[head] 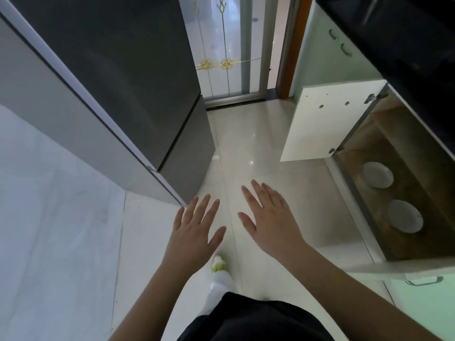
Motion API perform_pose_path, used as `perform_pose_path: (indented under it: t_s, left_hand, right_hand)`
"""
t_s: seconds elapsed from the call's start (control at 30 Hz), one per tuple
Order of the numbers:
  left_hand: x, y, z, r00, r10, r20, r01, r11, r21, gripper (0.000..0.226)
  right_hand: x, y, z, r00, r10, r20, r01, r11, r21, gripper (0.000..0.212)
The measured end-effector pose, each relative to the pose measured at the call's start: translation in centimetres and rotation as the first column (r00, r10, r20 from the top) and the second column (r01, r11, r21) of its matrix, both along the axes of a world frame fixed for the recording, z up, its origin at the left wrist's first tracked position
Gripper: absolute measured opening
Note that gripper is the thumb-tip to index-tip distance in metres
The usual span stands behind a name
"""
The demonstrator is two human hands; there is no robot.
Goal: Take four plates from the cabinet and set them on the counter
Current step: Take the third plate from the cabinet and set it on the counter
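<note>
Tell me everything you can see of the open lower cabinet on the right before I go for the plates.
The open lower cabinet sits under a black counter. Its white door is swung out on two metal hinges and shows small drill holes. The inside looks like worn brown wood, with a shelf above the floor panel. Two round white plates lie flat on that floor, apart, one farther in view than the other. No hand touches the cabinet.
</note>
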State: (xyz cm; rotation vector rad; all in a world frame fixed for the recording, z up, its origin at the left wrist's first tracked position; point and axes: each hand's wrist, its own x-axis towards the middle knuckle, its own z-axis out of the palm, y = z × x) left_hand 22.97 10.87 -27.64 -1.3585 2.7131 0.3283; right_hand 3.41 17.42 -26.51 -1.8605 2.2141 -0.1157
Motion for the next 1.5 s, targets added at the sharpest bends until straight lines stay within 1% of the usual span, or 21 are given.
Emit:
perform_pose_path:
  t_s: [0.13, 0.23, 0.33, 0.47, 0.53, 0.6, 0.73, 0.83, 0.93, 1.03, 1.07, 1.13, 1.3, 1.5]
  left_hand:
    - [-0.4, -6.3, -0.7, 0.999, -0.025, -0.021, 0.025, 1.000, 0.003, 0.069]
    - [-0.7, -11.3, -0.6, 0.998, -0.061, -0.006, 0.061, 0.998, 0.020, 0.072]
    - [-1.7, -16.0, -0.2, 0.985, -0.170, -0.012, 0.170, 0.986, 0.000, 0.073]
    - [-5.0, -21.4, -0.1, 0.945, -0.326, 0.012, 0.326, 0.945, -0.008, 0.077]
    - [-7.4, -23.5, -0.1, 0.918, -0.395, 0.009, 0.396, 0.918, -0.011, 0.076]
    - [-10.6, -25.1, -0.1, 0.888, -0.459, -0.008, 0.459, 0.888, -0.014, 0.075]
    - [-18.2, -26.6, -0.3, 0.808, -0.588, -0.027, 0.588, 0.809, -0.024, 0.076]
    - [-24.3, -26.8, -0.2, 0.727, -0.686, -0.026, 0.685, 0.728, -0.044, 0.075]
    - [-29.4, -26.3, 0.4, 0.660, -0.751, -0.017, 0.749, 0.659, -0.069, 0.073]
    - [-33.4, -26.4, 0.8, 0.606, -0.796, 0.016, 0.794, 0.603, -0.080, 0.072]
    - [-34.8, -26.4, 0.9, 0.593, -0.805, 0.020, 0.802, 0.588, -0.102, 0.071]
    - [-37.6, -26.5, 1.2, 0.575, -0.817, 0.031, 0.816, 0.570, -0.098, 0.070]
    - [-43.0, -26.1, 1.1, 0.521, -0.852, 0.038, 0.852, 0.518, -0.075, 0.070]
    - [-49.8, -26.7, 0.1, 0.421, -0.907, 0.014, 0.905, 0.419, -0.068, 0.069]
  right_hand:
    - [-1.2, -4.5, -0.8, 0.998, -0.010, -0.059, 0.011, 1.000, 0.027, 0.067]
    - [-2.2, -7.6, -1.0, 0.995, -0.071, -0.077, 0.075, 0.995, 0.060, 0.064]
    - [-3.0, -10.0, -1.2, 0.986, -0.146, -0.081, 0.152, 0.986, 0.069, 0.063]
    - [-4.9, -12.4, -1.2, 0.960, -0.264, -0.093, 0.272, 0.958, 0.085, 0.067]
    - [-6.2, -12.7, -1.1, 0.926, -0.357, -0.120, 0.368, 0.926, 0.086, 0.068]
    - [-7.8, -12.4, -0.9, 0.874, -0.461, -0.156, 0.476, 0.876, 0.082, 0.068]
    - [-12.0, -11.4, -1.1, 0.767, -0.616, -0.177, 0.635, 0.768, 0.082, 0.068]
    - [-15.8, -10.8, -1.5, 0.704, -0.697, -0.140, 0.709, 0.701, 0.073, 0.068]
    - [-19.3, -10.3, -1.9, 0.631, -0.769, -0.102, 0.776, 0.630, 0.044, 0.070]
    - [-22.0, -9.8, -1.7, 0.597, -0.799, -0.068, 0.802, 0.596, 0.043, 0.073]
    - [-23.2, -9.7, -1.5, 0.580, -0.813, -0.061, 0.815, 0.579, 0.028, 0.074]
    - [-25.4, -9.4, -1.2, 0.552, -0.832, -0.057, 0.834, 0.552, 0.009, 0.077]
    - [-29.3, -8.4, -0.3, 0.469, -0.880, -0.072, 0.882, 0.471, 0.002, 0.073]
    - [-33.1, -8.7, -0.8, 0.375, -0.924, -0.072, 0.927, 0.373, 0.038, 0.069]
